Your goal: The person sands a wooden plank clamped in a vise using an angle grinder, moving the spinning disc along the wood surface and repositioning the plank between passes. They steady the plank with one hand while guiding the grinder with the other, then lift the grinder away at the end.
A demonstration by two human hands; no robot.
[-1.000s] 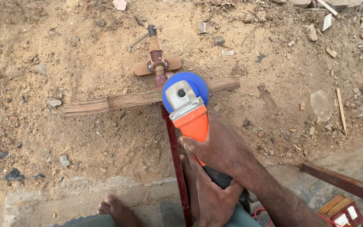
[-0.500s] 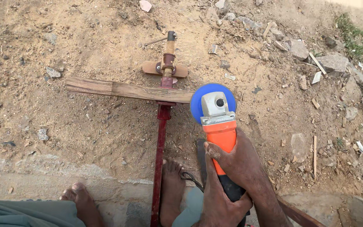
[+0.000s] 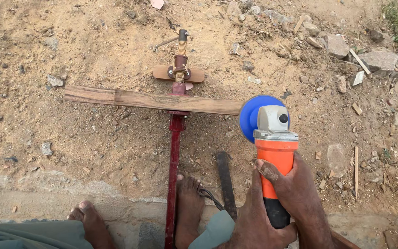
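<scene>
Work in hand: sanding a wooden strip [image 3: 153,100] with an orange angle grinder [image 3: 272,152].
Progress: judging by the strip's rough, uneven brown face, little looks finished; most of its length seems left.
Strip: lies crosswise on the sandy ground [image 3: 93,41], gripped in a red bar clamp [image 3: 175,152].
Disc: the blue disc [image 3: 252,115] sits at the strip's right end, seemingly touching it.
Right hand [image 3: 295,189]: clenched round the grinder's body.
Left hand [image 3: 254,221]: wrapped round the black rear handle.
Foot [image 3: 190,203]: just beside the clamp bar.
</scene>
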